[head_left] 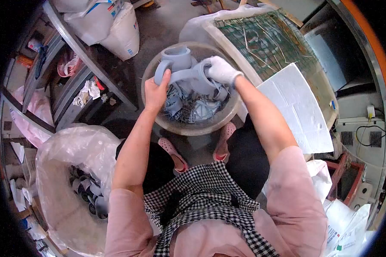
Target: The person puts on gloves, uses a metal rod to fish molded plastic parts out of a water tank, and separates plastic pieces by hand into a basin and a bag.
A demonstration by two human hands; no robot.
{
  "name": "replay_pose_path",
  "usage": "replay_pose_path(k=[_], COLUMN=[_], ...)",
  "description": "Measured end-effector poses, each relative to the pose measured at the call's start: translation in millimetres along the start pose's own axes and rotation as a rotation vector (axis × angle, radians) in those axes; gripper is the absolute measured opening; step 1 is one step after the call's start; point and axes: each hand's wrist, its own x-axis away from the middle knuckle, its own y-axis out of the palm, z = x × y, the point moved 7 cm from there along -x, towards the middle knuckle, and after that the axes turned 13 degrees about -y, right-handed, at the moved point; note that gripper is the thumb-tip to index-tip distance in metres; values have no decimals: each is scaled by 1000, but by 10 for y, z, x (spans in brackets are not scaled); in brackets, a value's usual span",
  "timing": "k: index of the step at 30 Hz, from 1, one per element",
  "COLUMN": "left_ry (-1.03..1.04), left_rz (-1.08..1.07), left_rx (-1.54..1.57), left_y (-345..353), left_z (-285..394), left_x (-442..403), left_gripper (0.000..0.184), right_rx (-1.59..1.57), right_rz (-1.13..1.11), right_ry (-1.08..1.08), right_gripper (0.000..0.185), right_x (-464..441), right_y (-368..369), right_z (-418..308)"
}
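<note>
A grey moulded plastic piece (185,76) with several round, ring-like ends is held over a round tub (158,121). My bare left hand (157,92) grips the ring at its left end, thumb on top. On the other side my right hand (222,70), in a white glove, is closed on the rim of the right-hand ring; its fingertips are partly hidden inside. Below the piece, the tub contains grey plastic scraps (205,110) and thin shavings. Whether the rings are all one piece I cannot tell.
At lower left stands a large plastic-lined container (58,171) with dark and grey ring-shaped parts (90,188). A green mesh (266,40) lies in a pale frame at upper right, beside a white board (294,107). White sacks (120,32) and a metal rack (83,55) are at upper left.
</note>
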Motion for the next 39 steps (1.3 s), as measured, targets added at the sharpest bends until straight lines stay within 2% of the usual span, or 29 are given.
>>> replay_pose_path(k=[1,2,5,7,9,11,13,16,17,18,19,21,22,23,25,26,31,32,33,34,36,37,39], left_ry=[17,67,82,40,-16,60,29,45,73,100,38,144,152,24,79,56,30,-40,-11,-3,-92,-55,-68], left_rz=[20,48,56,69,76,122,122,58,84,108,149,191,196,181,52,22,11,54,63,57,76,62,121], left_rx=[-16,-83,-18,-27,-40,-84,-73,4,-31,-64,-173,-105,-38,-73,168,171,-69,-132,-157,-58,-162,-178,-299], left_y=[-1,-8,44,35,24,11,44,162,167,171,143,124,96,89,129,193,251,215,236,91,58,-5,-201], left_z=[5,28,8,22,-2,69,61,127,149,170,192,337,318,349,140,98,-137,-169,-108,-390,-335,-416,-623], left_x=[5,6,-19,-56,-56,-70,-80,-53,-42,-25,-25,17,-20,8,-173,-172,-335,-326,-273,-483,-411,-491,-676], left_gripper=[47,49,50,50,51,42,41,46,44,42,41,39,38,40,43,44,51,48,47,48,50,50,51], right_rx=[140,147,161,6,-281,-421,-389,-380,-197,-153,-105,41,249,-40,129,379,347,366,385,386,360,340,470], right_rz=[97,103,118,63,149,195,159,139,216,246,278,478,638,680,662,745,843,808,771,789,822,840,748], right_ry=[7,46,54,-68,40,138,176,213,93,73,57,-56,-134,20,110,-96,186,232,273,311,455,557,669], right_gripper=[33,33,32,48,60,68,67,54,48,44,40,33,27,23,22,20,18,19,19,22,26,27,24], right_x=[-26,-44,-50,-20,110,221,274,246,208,205,216,306,473,571,970,1117,2208,2467,2717,3014,3628,3942,4537], right_y=[-31,0,-21,-154,-378,-554,-528,-338,-494,-629,-759,-1082,-1380,-1585,-2073,-2267,-3293,-3455,-3602,-3745,-3921,-3975,-3985], right_z=[33,94,108,-47,-94,136,295,384,292,144,33,-67,-284,-70,-403,-433,-133,-82,2,106,317,404,637])
